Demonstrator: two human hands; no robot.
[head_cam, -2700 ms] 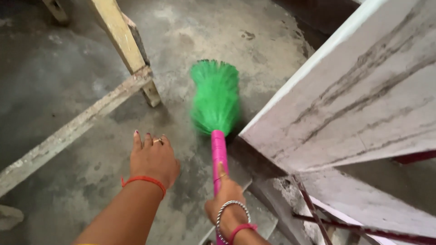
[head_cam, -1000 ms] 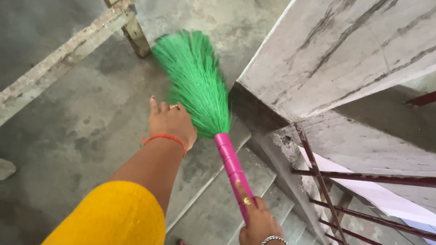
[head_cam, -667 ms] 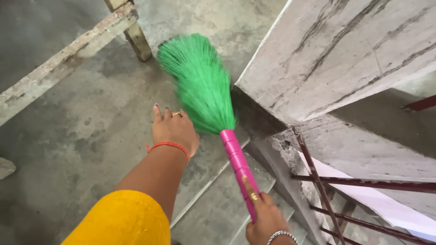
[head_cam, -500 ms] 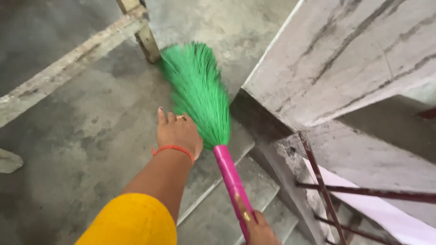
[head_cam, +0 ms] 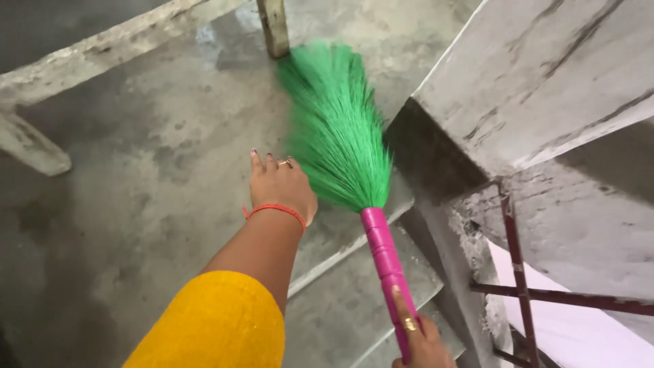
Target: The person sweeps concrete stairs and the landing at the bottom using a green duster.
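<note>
The right hand (head_cam: 419, 344), at the lower right of the frame, has its grip clamped on the pink handle of the green broom (head_cam: 340, 129), whose bristles rest on the concrete floor (head_cam: 136, 177) at upper centre. The left hand (head_cam: 283, 187) hovers open beside them. Floor and steps (head_cam: 347, 300) look dusty; sweeping seems unfinished.

floor (head_cam: 136, 177): grey concrete, stained and blotchy, darker patches toward the left.
wooden frame (head_cam: 122, 31): pale, worn beam running across the top left, with an upright post (head_cam: 274, 27) standing on the floor and a short stub (head_cam: 30, 146) at the left edge.
steps (head_cam: 354, 286): concrete, descending at the bottom centre.
stair wall (head_cam: 538, 75): whitish slab, streaked dark, upper right.
railing (head_cam: 518, 272): thin reddish metal bars, lower right.
</note>
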